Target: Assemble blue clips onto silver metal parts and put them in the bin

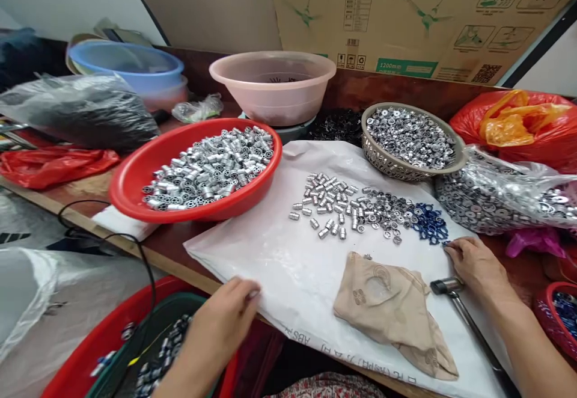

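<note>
My left hand [229, 311] hovers over the table's front edge, above the red tub. Its fingers are curled with thumb and forefinger together; whatever lies between them is hidden. At the right, my right hand [478, 266] rests on the white sheet [270, 266], its fingertips closed on a small dark blue plastic piece [445, 243]. That piece is beside a pile of blue plastic pieces [430, 223]. Left of this pile are small round silver discs [390, 211] and ribbed silver cylinders [331, 199]. A hammer [471, 320] lies by my right wrist, next to a folded beige cloth [387, 314].
A red basin [130, 187] of silver cylinders stands at the left, a grey-brown basket [383, 160] of discs at the back right. Behind are a pink basin [279, 94] and a cardboard box [392, 31]. Below the edge, a red tub [85, 350] holds a green basket; a black cable [151, 278] hangs there.
</note>
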A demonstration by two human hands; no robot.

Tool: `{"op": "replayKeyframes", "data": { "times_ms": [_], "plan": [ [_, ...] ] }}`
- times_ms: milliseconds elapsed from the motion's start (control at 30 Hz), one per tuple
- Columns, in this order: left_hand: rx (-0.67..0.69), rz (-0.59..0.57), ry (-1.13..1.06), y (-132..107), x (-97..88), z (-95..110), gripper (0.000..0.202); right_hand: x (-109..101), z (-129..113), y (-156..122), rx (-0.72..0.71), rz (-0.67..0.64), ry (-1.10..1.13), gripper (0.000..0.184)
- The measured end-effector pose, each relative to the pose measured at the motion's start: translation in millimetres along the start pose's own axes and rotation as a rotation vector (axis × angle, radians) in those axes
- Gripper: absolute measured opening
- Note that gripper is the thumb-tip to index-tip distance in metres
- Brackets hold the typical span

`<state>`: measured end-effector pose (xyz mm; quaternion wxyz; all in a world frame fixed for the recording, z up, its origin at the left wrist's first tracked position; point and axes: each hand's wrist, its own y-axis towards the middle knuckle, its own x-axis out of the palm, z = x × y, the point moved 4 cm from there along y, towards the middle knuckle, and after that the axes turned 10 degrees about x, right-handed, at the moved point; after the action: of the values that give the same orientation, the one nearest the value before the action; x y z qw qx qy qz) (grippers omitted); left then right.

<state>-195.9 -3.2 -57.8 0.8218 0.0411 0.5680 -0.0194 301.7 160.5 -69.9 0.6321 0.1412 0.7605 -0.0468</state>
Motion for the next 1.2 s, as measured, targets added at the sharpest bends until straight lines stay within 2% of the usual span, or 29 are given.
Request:
{"op": "replayKeyframes", "data": {
  "times_ms": [100, 167, 233, 300, 400, 433, 500, 600, 667, 733, 833, 933, 1067, 1133, 1200],
  "plan": [
    [0.115, 0.047, -0.110, 74, 16.3, 62, 0.019, -8, -14, -10, -0.021, 0.040, 0.070, 0.027],
    [0.108, -0.001, -0.150, 119, 30.6, 92, 0.023, -15, -27, -23, -0.031, 0.064, 0.121, 0.024],
    [0.113, -0.033, -0.194, 149, 40.7, 109, 0.019, -22, -43, -42, -0.040, 0.074, 0.240, 0.027],
    [0.125, -0.043, -0.250, 161, 45.8, 115, 0.014, -29, -61, -64, -0.093, 0.061, 0.418, 0.032],
    [0.154, -0.040, -0.353, 149, 47.0, 120, 0.016, -33, -94, -93, -0.217, -0.019, 0.596, 0.027],
    [0.149, -0.054, -0.454, 140, 47.3, 124, 0.019, -33, -105, -101, -0.242, -0.057, 0.634, 0.025],
    [0.089, -0.137, -0.804, 121, 51.2, 137, 0.025, -29, -124, -112, -0.275, -0.144, 0.718, 0.023],
    [-0.097, -0.274, -1.381, 96, 60.2, 159, 0.031, -22, -143, -123, -0.306, -0.246, 0.825, 0.023],
    [-0.183, -0.305, -1.543, 88, 64.5, 168, 0.030, -18, -145, -126, -0.289, -0.278, 0.871, 0.023],
    [-0.231, -0.331, -1.644, 84, 67.6, 172, 0.030, -16, -143, -127, -0.254, -0.318, 0.911, 0.022],
    [-0.259, -0.438, -1.818, 80, 70.3, 177, 0.030, -17, -137, -130, -0.231, -0.428, 0.962, 0.020],
    [-0.262, -0.529, -1.972, 78, 70.5, 183, 0.032, -27, -136, -136, -0.327, -0.432, 0.957, 0.021],
    [-0.296, -0.578, -2.047, 73, 73.0, 188, 0.032, -44, -136, -136, -0.505, -0.303, 0.905, 0.027],
    [-0.304, -0.580, -2.041, 72, 74.3, 187, 0.032, -43, -141, -125, -0.575, -0.359, 0.837, 0.022],
    [-0.347, -0.506, -2.024, 73, 74.8, 182, 0.028, -32, -148, -102, -0.527, -0.411, 0.667, 0.019]
  ]
}}
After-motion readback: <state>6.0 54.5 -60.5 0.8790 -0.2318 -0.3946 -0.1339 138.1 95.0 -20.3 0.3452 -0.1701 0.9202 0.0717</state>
